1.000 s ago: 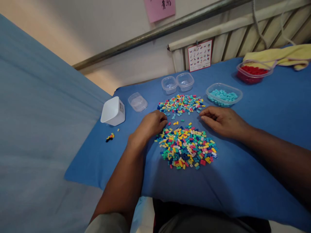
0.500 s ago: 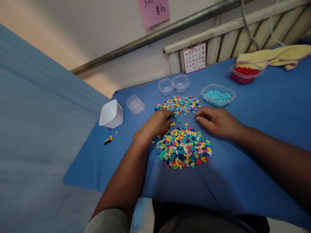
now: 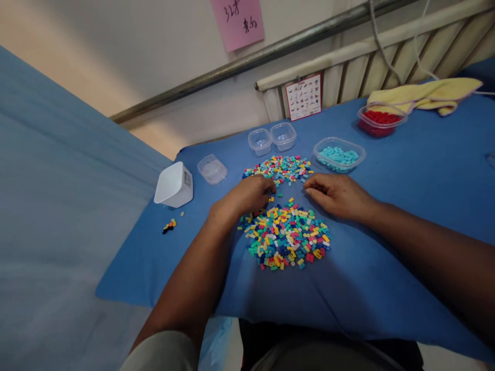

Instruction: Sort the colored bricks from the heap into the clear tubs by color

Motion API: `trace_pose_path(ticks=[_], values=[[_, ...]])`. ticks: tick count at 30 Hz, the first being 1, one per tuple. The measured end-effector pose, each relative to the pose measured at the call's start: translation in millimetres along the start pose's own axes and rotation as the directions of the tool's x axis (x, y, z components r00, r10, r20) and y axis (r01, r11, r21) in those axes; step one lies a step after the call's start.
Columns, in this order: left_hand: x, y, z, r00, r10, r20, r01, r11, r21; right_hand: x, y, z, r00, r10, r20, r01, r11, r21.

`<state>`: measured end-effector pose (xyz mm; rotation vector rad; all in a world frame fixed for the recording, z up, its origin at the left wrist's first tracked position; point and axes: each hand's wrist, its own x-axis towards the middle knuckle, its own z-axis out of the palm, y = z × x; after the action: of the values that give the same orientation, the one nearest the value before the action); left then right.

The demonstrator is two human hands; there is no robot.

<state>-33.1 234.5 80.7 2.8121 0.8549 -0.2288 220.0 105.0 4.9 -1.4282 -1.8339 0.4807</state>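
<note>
Small coloured toy building bricks lie in two heaps on the blue cloth, a far heap (image 3: 284, 166) and a larger near heap (image 3: 288, 234). My left hand (image 3: 253, 193) rests between the heaps on their left side, its fingers curled down among the bricks. What is under its fingertips is hidden. To the right of the gap is my right hand (image 3: 336, 193), closed with thumb and fingertips drawn together, just beside the far heap's right end. I cannot make out anything held in it. A few loose bricks (image 3: 280, 195) lie between the hands.
Behind the far heap stand two clear tubs (image 3: 260, 149). A tub of light-blue bricks (image 3: 340, 164) and a tub of red pieces (image 3: 378, 130) are at right, near a yellow cloth (image 3: 421, 98). Left are a clear lid-like container (image 3: 212, 170), a white box (image 3: 172, 189) and several bricks (image 3: 169, 225).
The whole view has shifted slightly, so the table's things sit a little further left and lower. Both hands keep nearly the same places beside the heaps, fingers still curled.
</note>
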Motion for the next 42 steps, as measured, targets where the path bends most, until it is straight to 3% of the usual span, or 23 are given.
trace_pose_path(ticks=[5,9,16,19,22,26,32,37,42], values=[[11,1,-4.9,1.000,-0.010,-0.024,0.008,0.996,-0.084,2,1,1,1.000,-0.005,0.005,0.005,1.000,-0.028],[32,22,-21.2,0.992,0.024,-0.128,-0.042,0.990,-0.137,4,1,1,1.000,-0.006,0.004,0.006,0.999,-0.035],[100,64,-46.8,0.945,0.140,-0.296,-0.183,0.975,-0.124,5,5,4,0.999,-0.042,-0.016,0.042,0.999,-0.022],[131,70,-45.8,0.926,0.161,-0.341,-0.205,0.974,-0.099,6,6,3,0.999,-0.040,-0.013,0.040,0.999,-0.020],[146,67,-44.0,0.917,0.153,-0.368,-0.192,0.979,-0.072,6,5,2,1.000,-0.030,-0.006,0.030,0.999,-0.030],[131,53,-47.1,0.907,0.106,-0.409,-0.139,0.989,-0.051,5,4,2,0.999,-0.040,-0.002,0.040,0.999,-0.006],[67,10,-49.0,0.952,-0.035,-0.303,0.009,0.996,-0.085,3,4,2,1.000,-0.020,0.000,0.020,1.000,0.011],[23,-22,-35.8,0.971,-0.174,-0.165,0.161,0.983,-0.091,2,5,3,1.000,-0.014,0.005,0.014,1.000,0.013],[6,-29,-15.0,0.978,-0.196,-0.073,0.198,0.980,0.015,1,5,3,1.000,-0.023,0.007,0.023,0.999,0.034]])
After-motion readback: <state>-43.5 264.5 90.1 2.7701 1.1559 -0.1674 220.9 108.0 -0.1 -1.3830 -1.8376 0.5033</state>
